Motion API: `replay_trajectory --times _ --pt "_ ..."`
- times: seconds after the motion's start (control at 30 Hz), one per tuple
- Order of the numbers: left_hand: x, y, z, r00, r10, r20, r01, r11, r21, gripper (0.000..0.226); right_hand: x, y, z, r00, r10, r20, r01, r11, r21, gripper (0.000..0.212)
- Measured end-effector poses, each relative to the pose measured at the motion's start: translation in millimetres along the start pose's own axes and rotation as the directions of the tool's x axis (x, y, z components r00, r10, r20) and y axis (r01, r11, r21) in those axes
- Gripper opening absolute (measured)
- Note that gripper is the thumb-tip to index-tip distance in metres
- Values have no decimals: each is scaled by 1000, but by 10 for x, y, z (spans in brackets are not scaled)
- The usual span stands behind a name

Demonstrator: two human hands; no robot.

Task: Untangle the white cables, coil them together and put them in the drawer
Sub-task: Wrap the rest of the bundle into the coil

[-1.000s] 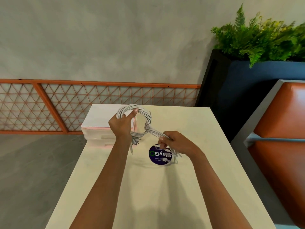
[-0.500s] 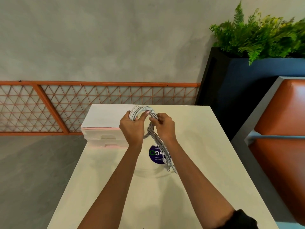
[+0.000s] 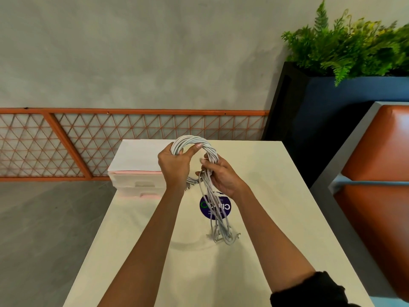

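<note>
Shifted slightly lower, right hand (image 3: 223,176) grips the white cables (image 3: 194,140) beside left hand (image 3: 174,167) clasping their coil.

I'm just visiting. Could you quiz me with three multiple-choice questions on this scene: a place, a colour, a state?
1. The drawer unit stands: A) on the floor; B) on the table's far corner; C) on a shelf.
2. The round sticker is: A) red; B) yellow; C) dark blue.
3. The white cables are: A) lying flat; B) gripped by both hands; C) in the drawer.
B: it sits there. C: navy disc under the dangling ends. B: left hand and right hand hold the coil.
</note>
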State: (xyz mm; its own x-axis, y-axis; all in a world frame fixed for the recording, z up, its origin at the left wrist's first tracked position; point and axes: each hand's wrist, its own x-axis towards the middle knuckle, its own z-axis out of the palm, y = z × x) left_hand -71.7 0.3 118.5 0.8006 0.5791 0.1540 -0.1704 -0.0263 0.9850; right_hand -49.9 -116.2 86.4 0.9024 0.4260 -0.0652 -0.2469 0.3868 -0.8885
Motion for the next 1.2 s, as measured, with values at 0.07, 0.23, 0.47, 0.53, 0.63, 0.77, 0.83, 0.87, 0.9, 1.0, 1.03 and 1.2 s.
replay_trajectory --times 0.07,0.23,0.47,0.53,0.63,0.77,0.83,0.87,0.9,1.0,1.03,1.2 --pt "5 11 10 1000 18 -12 -17 1000 11 25 5 18 5 1000 -17 -20 15 998 -59 20" --pt "-5 4 14 996 49 -72 -49 999 1 24 -56 -74 119 924 344 -166 -375 898 -227 20" --pt "25 -55 -15 992 58 -108 -56 998 18 27 -107 -173 207 834 512 -204 -550 751 -366 53" --pt "60 -67 -38 992 14 -122 -12 1000 20 29 -150 -176 227 890 390 -236 -451 676 -584 58" --pt "175 -77 -102 975 -155 -157 141 986 -92 34 -248 -186 205 975 148 -167 -223 608 -762 54" --pt "256 -143 -200 891 -445 -89 410 873 -264 47 -338 -192 157 997 -10 -80 -62 530 -845 49" --pt "269 -177 -220 858 -513 -36 483 828 -284 45 -351 -149 103 994 -58 -91 -45 538 -842 39" --pt "254 -170 -224 852 -524 -12 500 820 -278 39 -343 -123 75 991 -66 -118 -62 555 -829 32" --pt "244 -181 -221 850 -527 11 510 817 -271 39 -339 -110 53 987 -54 -153 -96 569 -817 31" --pt "224 -224 -260 854 -510 100 516 808 -283 38 -327 -111 12 978 11 -209 -174 596 -784 42" --pt "228 -240 -284 849 -500 170 528 791 -309 36 -332 -120 10 982 14 -188 -156 618 -771 36" --pt "194 -212 -404 690 -480 541 714 576 -399 59 -346 -133 -77 978 -32 -204 -118 724 -679 37"
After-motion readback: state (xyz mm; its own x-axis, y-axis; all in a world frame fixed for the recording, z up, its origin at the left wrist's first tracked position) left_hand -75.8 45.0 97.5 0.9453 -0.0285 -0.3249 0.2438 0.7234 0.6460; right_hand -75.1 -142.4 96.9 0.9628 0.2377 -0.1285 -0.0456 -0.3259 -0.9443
